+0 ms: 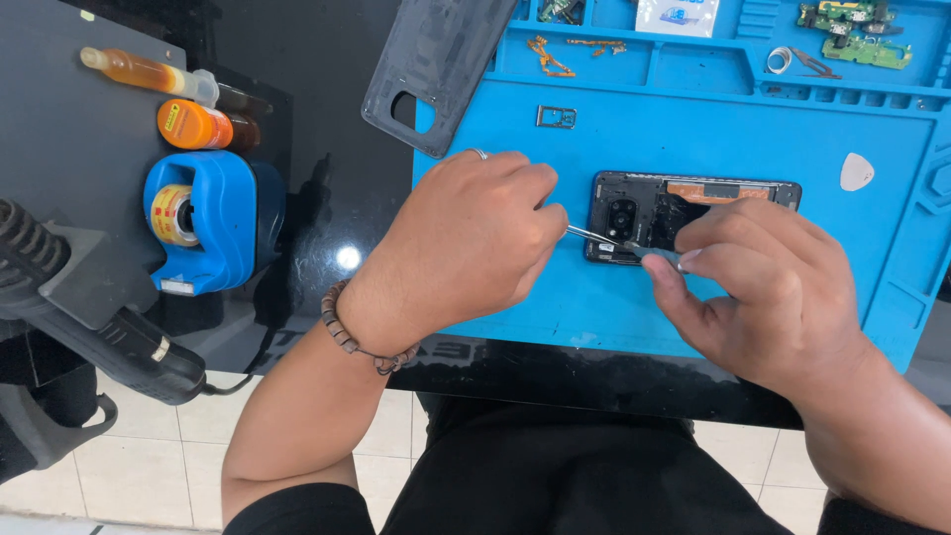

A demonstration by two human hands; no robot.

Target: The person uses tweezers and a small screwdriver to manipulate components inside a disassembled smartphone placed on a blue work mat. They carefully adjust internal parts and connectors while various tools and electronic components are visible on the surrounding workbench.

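Two hands work an opened black phone (684,213): left hand (466,243) pinches thin metal tweezers (594,236), right hand (763,287) steadies its fragile 6 o'clock edge.

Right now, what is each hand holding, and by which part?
Left hand pinches metal tweezers at their rear end; right hand steadies the opened phone at its near edge.

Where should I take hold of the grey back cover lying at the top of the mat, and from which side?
Grip the grey back cover by its lower-left corner, near the camera cutout, coming from the left over the dark table. That end overhangs the blue mat edge and lies clear of both hands, so fingers can probably slip under it; its upper end runs out of view.
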